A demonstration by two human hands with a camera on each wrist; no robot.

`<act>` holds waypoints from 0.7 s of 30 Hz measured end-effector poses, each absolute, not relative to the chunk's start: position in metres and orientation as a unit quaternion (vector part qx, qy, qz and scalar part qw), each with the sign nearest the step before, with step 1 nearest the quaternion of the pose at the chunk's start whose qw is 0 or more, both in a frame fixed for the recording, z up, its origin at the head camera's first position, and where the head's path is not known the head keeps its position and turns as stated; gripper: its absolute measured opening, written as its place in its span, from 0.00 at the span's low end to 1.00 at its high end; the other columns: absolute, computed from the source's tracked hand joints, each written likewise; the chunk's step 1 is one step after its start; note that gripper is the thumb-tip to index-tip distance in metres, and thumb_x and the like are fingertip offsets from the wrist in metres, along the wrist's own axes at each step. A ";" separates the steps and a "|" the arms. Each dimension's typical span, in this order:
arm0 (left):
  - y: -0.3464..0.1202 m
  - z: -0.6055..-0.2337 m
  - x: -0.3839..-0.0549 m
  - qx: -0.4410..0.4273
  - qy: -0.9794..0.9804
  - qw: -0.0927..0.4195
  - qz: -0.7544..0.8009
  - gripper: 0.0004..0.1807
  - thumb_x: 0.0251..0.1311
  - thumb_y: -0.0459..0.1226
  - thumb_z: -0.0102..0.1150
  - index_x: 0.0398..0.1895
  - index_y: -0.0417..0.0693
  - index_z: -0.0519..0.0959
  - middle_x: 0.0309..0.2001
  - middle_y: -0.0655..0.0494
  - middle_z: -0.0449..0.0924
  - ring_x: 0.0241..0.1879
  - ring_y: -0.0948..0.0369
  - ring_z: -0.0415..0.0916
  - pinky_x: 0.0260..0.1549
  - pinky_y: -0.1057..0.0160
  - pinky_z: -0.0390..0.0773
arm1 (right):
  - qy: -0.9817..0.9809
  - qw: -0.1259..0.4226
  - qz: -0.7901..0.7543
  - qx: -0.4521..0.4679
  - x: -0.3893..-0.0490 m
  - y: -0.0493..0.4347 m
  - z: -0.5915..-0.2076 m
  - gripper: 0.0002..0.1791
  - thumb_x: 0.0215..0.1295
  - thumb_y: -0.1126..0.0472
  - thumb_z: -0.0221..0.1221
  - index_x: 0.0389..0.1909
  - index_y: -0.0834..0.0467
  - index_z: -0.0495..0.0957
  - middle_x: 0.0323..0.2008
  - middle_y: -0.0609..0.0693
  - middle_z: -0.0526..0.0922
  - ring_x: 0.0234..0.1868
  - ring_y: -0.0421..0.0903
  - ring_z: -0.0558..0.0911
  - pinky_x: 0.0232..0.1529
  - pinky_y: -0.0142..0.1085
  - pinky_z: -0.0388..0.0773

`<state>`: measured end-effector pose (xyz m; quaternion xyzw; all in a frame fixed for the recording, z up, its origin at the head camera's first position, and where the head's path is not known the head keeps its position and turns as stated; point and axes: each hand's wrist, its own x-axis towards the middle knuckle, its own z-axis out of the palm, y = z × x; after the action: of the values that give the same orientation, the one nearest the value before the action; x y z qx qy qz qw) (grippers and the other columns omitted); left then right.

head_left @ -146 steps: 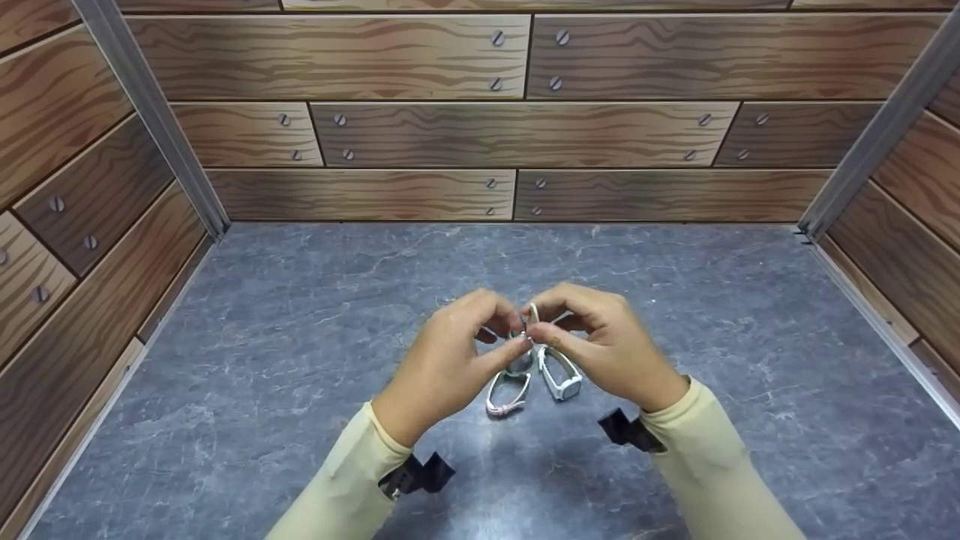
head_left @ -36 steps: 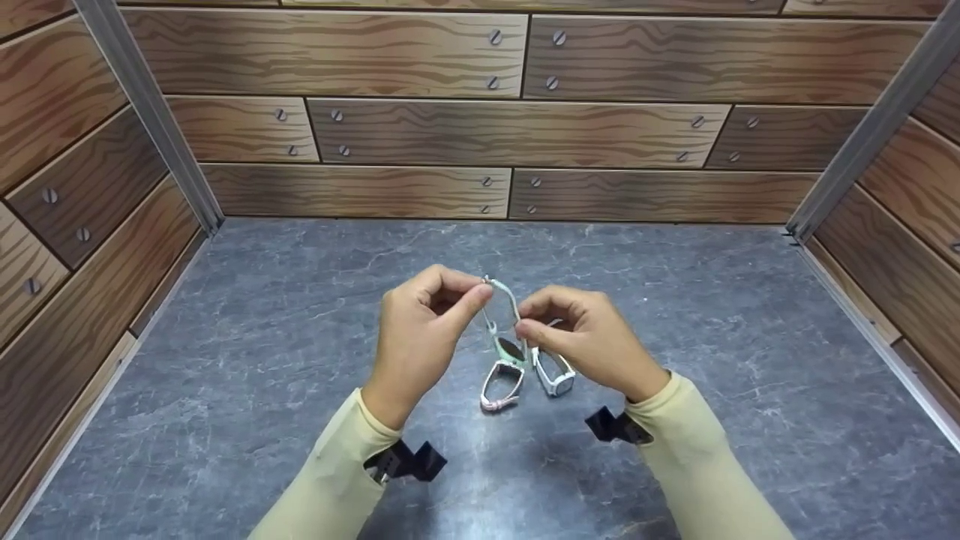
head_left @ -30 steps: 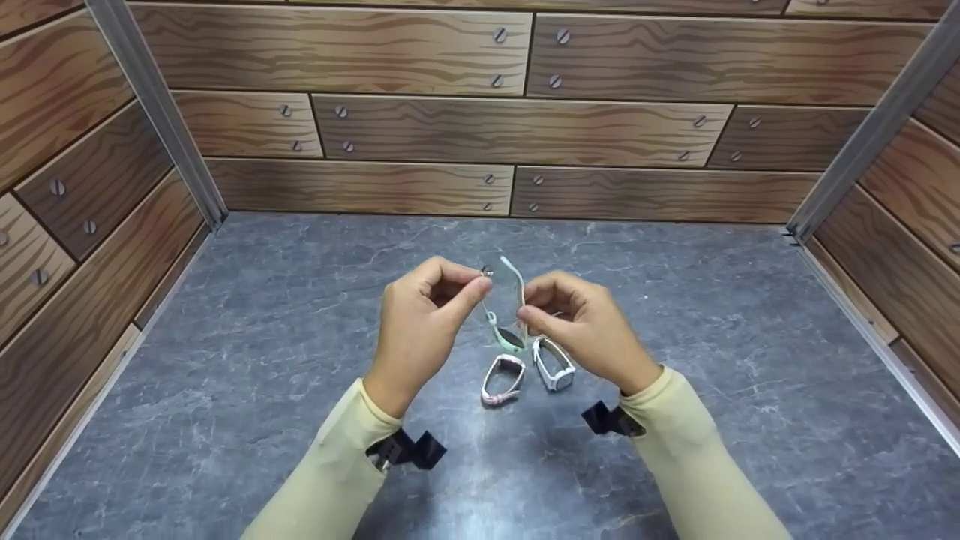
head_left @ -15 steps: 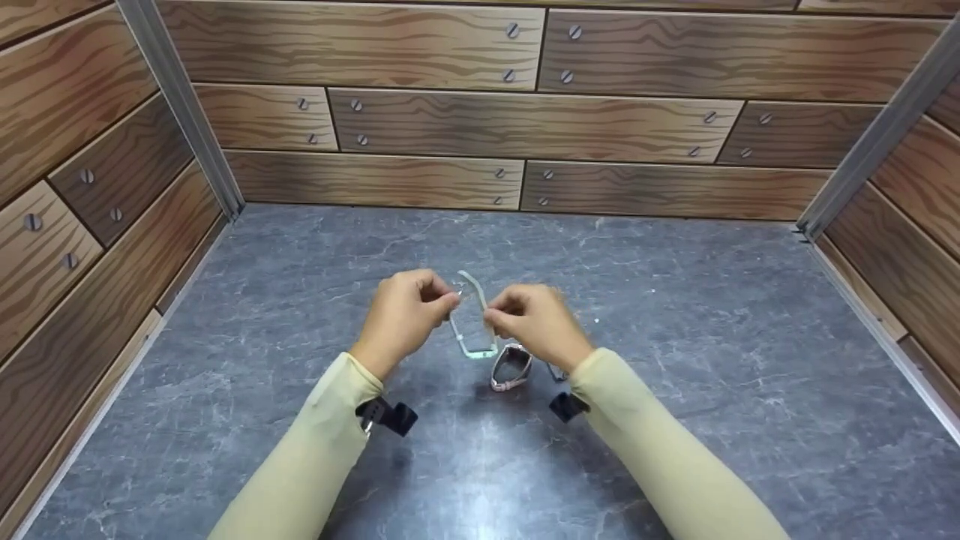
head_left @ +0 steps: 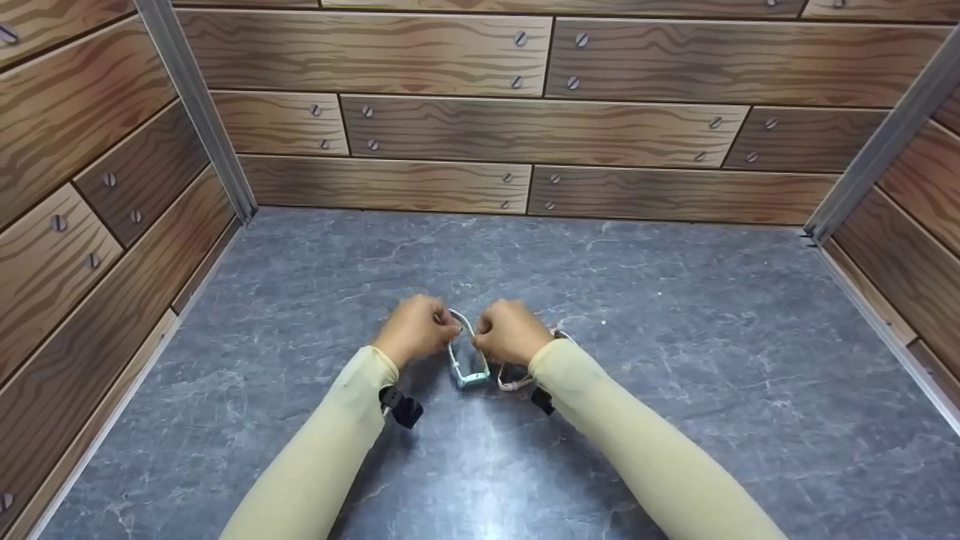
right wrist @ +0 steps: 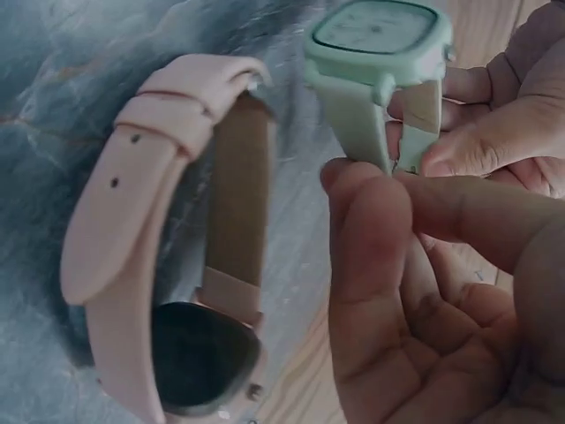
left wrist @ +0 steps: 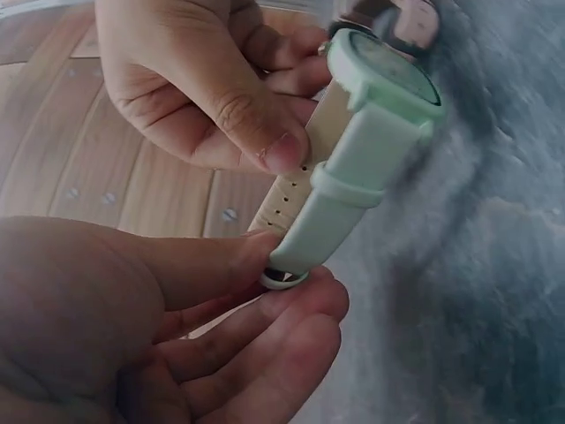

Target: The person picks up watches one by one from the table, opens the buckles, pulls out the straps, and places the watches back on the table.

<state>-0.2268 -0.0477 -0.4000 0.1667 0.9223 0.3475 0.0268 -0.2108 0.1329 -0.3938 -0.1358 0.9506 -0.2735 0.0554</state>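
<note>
The back wall [head_left: 450, 56], left wall [head_left: 82, 97] and right wall [head_left: 904, 236], all wood-plank patterned, meet at gray corner posts [head_left: 196, 105] around a blue-gray marbled tabletop [head_left: 337, 255] with white glare [head_left: 484, 480] at its near middle.

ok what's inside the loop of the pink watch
Inside the pink watch, the right wrist view shows brown strap lining, dark case back and tabletop. The near strap hides its own inner side and whatever lies behind it.
</note>
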 end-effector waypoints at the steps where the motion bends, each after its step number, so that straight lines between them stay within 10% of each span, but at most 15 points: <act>1: -0.047 -0.402 -0.228 0.167 0.923 0.029 0.344 0.06 0.62 0.35 0.71 0.28 0.43 0.87 0.25 0.56 0.84 0.24 0.63 0.74 0.29 0.64 0.76 | 0.952 0.057 -0.270 -0.134 -0.212 0.133 -0.395 0.11 0.63 0.65 0.67 0.20 0.57 0.84 0.16 0.43 0.78 0.18 0.39 0.75 0.25 0.31 0.72; 13: -0.049 -0.413 -0.238 0.156 0.938 0.045 0.305 0.09 0.64 0.38 0.69 0.28 0.44 0.90 0.22 0.60 0.80 0.23 0.62 0.71 0.26 0.63 0.73 | 0.946 0.063 -0.298 -0.112 -0.214 0.138 -0.398 0.07 0.69 0.60 0.66 0.34 0.59 0.88 0.26 0.47 0.86 0.29 0.43 0.83 0.36 0.37 0.83; 21: -0.048 -0.377 -0.222 0.174 0.909 -0.052 0.376 0.08 0.69 0.39 0.65 0.44 0.44 0.86 0.38 0.53 0.87 0.39 0.56 0.83 0.45 0.56 0.82 | 0.904 -0.033 -0.402 -0.141 -0.192 0.185 -0.366 0.08 0.72 0.63 0.62 0.46 0.62 0.85 0.36 0.51 0.87 0.37 0.46 0.85 0.41 0.38 0.85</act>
<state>-0.2224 -0.0480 -0.3767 0.1741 0.9087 0.3758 -0.0521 -0.1917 0.1852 -0.3662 -0.1415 0.9040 -0.4021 -0.0327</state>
